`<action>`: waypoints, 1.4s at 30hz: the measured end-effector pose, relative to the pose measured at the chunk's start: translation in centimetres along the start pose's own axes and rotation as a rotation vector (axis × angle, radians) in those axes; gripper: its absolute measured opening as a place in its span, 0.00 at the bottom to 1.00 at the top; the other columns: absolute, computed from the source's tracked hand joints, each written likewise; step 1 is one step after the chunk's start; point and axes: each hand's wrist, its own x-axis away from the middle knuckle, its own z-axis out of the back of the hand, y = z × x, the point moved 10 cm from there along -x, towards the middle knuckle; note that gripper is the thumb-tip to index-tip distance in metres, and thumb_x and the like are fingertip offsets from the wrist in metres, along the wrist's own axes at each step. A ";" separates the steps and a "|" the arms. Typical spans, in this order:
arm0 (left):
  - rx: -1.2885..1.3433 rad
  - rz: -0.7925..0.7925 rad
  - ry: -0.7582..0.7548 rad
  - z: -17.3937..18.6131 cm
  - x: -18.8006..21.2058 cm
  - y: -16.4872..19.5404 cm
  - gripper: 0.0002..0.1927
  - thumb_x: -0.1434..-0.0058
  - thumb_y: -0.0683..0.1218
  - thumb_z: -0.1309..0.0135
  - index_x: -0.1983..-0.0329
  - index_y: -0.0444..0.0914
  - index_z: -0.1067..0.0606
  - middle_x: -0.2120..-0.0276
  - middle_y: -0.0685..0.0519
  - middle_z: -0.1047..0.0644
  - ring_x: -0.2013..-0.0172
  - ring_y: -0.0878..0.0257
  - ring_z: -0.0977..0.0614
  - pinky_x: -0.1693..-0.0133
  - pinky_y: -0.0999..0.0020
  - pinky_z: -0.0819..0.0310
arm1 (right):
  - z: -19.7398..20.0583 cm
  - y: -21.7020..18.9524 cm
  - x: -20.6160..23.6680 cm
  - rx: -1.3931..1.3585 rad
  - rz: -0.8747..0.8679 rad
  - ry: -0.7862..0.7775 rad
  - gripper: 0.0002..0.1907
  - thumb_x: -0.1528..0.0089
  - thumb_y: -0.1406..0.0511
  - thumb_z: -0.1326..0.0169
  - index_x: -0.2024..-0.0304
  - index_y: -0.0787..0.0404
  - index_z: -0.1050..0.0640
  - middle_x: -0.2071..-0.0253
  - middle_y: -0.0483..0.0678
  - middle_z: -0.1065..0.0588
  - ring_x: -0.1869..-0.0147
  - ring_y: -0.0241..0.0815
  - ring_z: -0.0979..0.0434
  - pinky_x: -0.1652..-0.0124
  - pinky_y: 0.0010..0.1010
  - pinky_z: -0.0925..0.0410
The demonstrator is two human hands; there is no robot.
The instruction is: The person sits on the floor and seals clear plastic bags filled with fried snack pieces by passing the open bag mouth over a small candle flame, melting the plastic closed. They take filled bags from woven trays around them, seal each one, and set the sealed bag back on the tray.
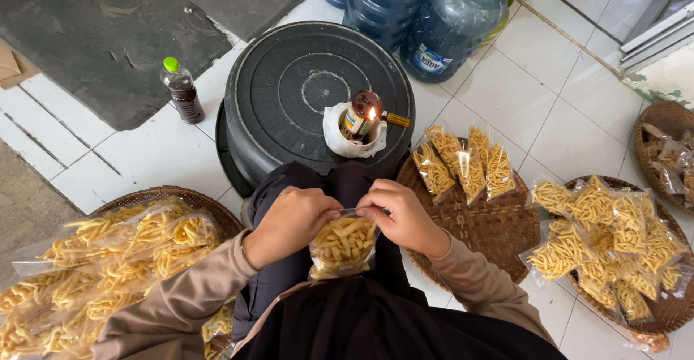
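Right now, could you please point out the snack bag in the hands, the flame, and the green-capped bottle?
Snack bag (344, 248): head view, on its filled middle.
Flame (372, 113): head view, on the bright tip.
Bottle (183, 94): head view, on its dark body.

Snack bag over the lap, trays to either side

Both hands hold a small snack bag (343, 246); ahead, a lit bottle lamp (361, 116) stands on an upturned tub (318, 92), water jugs (419, 13) behind, a woven tray (470, 223) of filled bags (463, 163) right.
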 end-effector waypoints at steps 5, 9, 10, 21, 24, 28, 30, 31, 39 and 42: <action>-0.009 -0.128 0.107 0.0 0.8 1.6 0.04 0.42 0.44 0.40 0.68 0.38 0.19 0.76 0.51 0.23 0.72 0.53 0.20 0.65 0.58 0.28 | 0.1 -1.2 0.3 0.088 -0.036 -0.015 0.03 0.41 0.70 0.38 0.66 0.63 0.20 0.67 0.48 0.26 0.63 0.47 0.25 0.63 0.35 0.33; -0.048 -0.239 0.156 -0.1 1.5 3.5 0.02 0.44 0.42 0.40 0.69 0.39 0.21 0.77 0.52 0.26 0.73 0.54 0.23 0.64 0.60 0.33 | 0.0 -3.3 0.3 0.132 0.113 0.015 0.07 0.45 0.66 0.34 0.65 0.61 0.18 0.67 0.46 0.24 0.62 0.47 0.25 0.60 0.36 0.35; -0.066 -0.246 0.156 -0.2 1.7 3.7 0.02 0.44 0.42 0.40 0.68 0.39 0.21 0.77 0.52 0.27 0.73 0.55 0.23 0.64 0.60 0.33 | -0.3 -3.2 0.2 0.151 0.094 0.020 0.06 0.45 0.66 0.34 0.67 0.59 0.18 0.68 0.45 0.24 0.64 0.45 0.25 0.60 0.35 0.36; -0.028 -0.108 0.200 0.5 3.7 0.9 0.02 0.42 0.41 0.41 0.68 0.38 0.20 0.76 0.51 0.24 0.70 0.53 0.22 0.61 0.61 0.30 | -0.6 0.6 0.8 0.035 0.017 -0.010 0.02 0.43 0.67 0.35 0.68 0.57 0.17 0.70 0.42 0.22 0.65 0.41 0.24 0.61 0.32 0.36; -0.001 -0.078 0.166 0.3 3.8 0.1 0.03 0.41 0.42 0.41 0.68 0.38 0.20 0.78 0.51 0.25 0.72 0.53 0.22 0.60 0.61 0.30 | -0.6 2.8 1.2 -0.072 -0.111 -0.023 0.02 0.42 0.67 0.36 0.68 0.59 0.16 0.70 0.42 0.21 0.65 0.40 0.23 0.62 0.31 0.33; -0.019 -0.046 0.108 0.2 2.8 -0.4 0.05 0.41 0.44 0.41 0.70 0.38 0.20 0.79 0.52 0.24 0.74 0.54 0.21 0.61 0.60 0.31 | -0.5 4.1 1.6 -0.160 -0.184 -0.037 0.03 0.40 0.67 0.38 0.66 0.60 0.17 0.68 0.44 0.21 0.64 0.40 0.21 0.63 0.30 0.30; -0.101 -0.010 0.055 -0.3 1.9 -0.8 0.06 0.43 0.45 0.41 0.73 0.39 0.19 0.79 0.52 0.23 0.74 0.54 0.21 0.61 0.59 0.32 | -0.1 4.0 1.4 -0.094 -0.146 -0.020 0.02 0.40 0.68 0.38 0.67 0.61 0.17 0.69 0.45 0.21 0.64 0.41 0.22 0.63 0.30 0.31; -0.087 -0.079 0.087 -0.1 1.3 -0.1 0.08 0.44 0.47 0.40 0.69 0.37 0.19 0.76 0.50 0.22 0.73 0.53 0.20 0.61 0.59 0.32 | 0.2 3.9 1.2 -0.023 -0.118 -0.004 0.02 0.41 0.69 0.38 0.68 0.61 0.17 0.70 0.46 0.22 0.65 0.42 0.23 0.63 0.31 0.32; 0.109 -0.090 0.139 -4.2 -4.3 -1.6 0.08 0.40 0.48 0.41 0.66 0.38 0.18 0.72 0.46 0.19 0.68 0.48 0.17 0.65 0.57 0.24 | 0.9 10.9 1.2 -0.247 -0.347 0.073 0.04 0.39 0.68 0.38 0.67 0.64 0.17 0.70 0.44 0.21 0.66 0.33 0.24 0.65 0.25 0.32; 0.259 0.143 0.134 -6.1 -5.6 -5.0 0.09 0.41 0.48 0.42 0.65 0.39 0.17 0.73 0.46 0.19 0.73 0.50 0.16 0.69 0.60 0.23 | 0.7 15.4 1.8 -0.476 -0.483 0.205 0.07 0.37 0.68 0.40 0.66 0.67 0.17 0.69 0.44 0.19 0.64 0.31 0.24 0.62 0.24 0.31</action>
